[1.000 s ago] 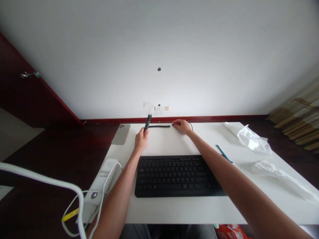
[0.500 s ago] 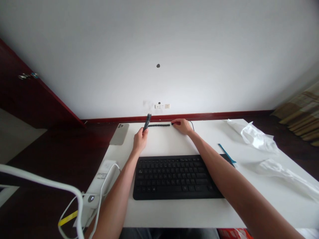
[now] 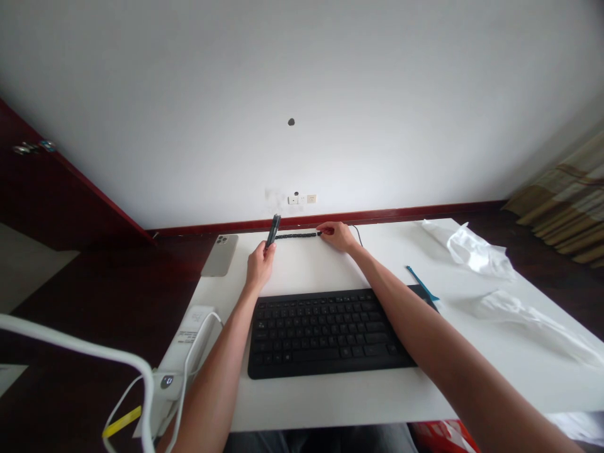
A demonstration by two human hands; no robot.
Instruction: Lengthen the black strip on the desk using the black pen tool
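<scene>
A thin dark tool (image 3: 273,230) is held upright in the closed fingers of the left hand (image 3: 258,267), at 12 o'clock from the black keyboard (image 3: 325,330). A row of small dark pieces (image 3: 296,236) lies at the white table's (image 3: 330,396) far edge. Its 3 o'clock end is pinched by the right hand (image 3: 337,236). The row looks lined up already; how much is left cannot be told.

Two bare forearms come in from the bottom edge, no sleeves visible up to the frame border. No watch, bracelet, ring or glove shows on the left hand (image 3: 258,265) or the right hand (image 3: 337,236). Fingers look short-nailed as far as can be told; detail is too small. At the bottom edge, below the near rim of the counter (image 3: 330,402), a strip of grey fabric shows, likely trousers on the person's lap.
</scene>
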